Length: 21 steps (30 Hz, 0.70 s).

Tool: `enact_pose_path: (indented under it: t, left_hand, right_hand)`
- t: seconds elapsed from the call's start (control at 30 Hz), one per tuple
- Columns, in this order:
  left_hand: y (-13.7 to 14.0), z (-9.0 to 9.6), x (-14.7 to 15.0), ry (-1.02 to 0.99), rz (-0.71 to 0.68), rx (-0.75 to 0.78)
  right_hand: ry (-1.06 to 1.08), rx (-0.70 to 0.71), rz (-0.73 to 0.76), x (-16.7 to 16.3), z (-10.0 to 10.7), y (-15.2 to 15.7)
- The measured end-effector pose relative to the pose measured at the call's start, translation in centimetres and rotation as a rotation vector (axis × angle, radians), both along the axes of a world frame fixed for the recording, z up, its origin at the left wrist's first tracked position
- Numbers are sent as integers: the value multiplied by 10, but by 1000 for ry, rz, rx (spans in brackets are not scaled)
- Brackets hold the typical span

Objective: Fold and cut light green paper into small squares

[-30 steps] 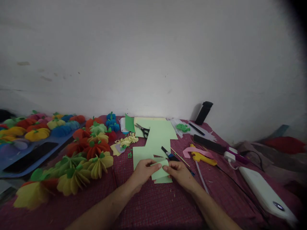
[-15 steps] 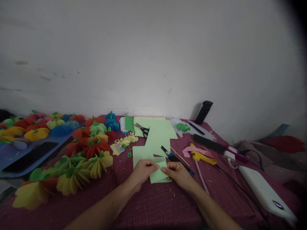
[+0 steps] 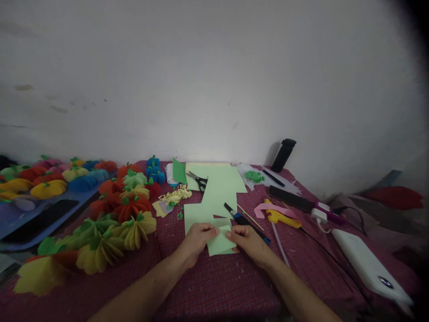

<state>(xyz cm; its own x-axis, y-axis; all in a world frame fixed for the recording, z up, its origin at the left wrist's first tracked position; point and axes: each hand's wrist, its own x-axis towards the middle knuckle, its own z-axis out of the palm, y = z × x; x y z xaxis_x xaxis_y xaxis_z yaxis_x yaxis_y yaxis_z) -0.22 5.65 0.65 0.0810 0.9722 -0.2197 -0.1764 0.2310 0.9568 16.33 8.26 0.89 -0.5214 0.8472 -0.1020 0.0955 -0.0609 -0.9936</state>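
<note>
Pale-green paper piece (image 3: 219,244): left hand (image 3: 198,238) pinches at 10 o'clock, right hand (image 3: 248,240) at 2 o'clock. Advise light, even pressure, edges squared first.

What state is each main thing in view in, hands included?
Left hand: pinching.
Right hand: pinching.
Small green paper: held by both hands; folded or stacked, unclear.
Scissors: lying down, seemingly slightly open.
Black bottle: standing, lidded.
Yellow glue gun: lying down.
White plug: apparently plugged in.
White power bank: lying flat.
</note>
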Motion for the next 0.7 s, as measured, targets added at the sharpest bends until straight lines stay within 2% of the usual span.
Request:
enact_pose_path:
  t: [0.4,0.6,0.7]
  left_hand:
    - [2,-13,4,64,-70,111]
    - [-2,-7,6,-9,-91,-19]
    - [-2,-4,6,-52,-91,-21]
  right_hand:
    - [48,7,-106,1,-5,5]
    - [55,-12,-155,1,-5,6]
    - [62,-32,-150,3,-3,5]
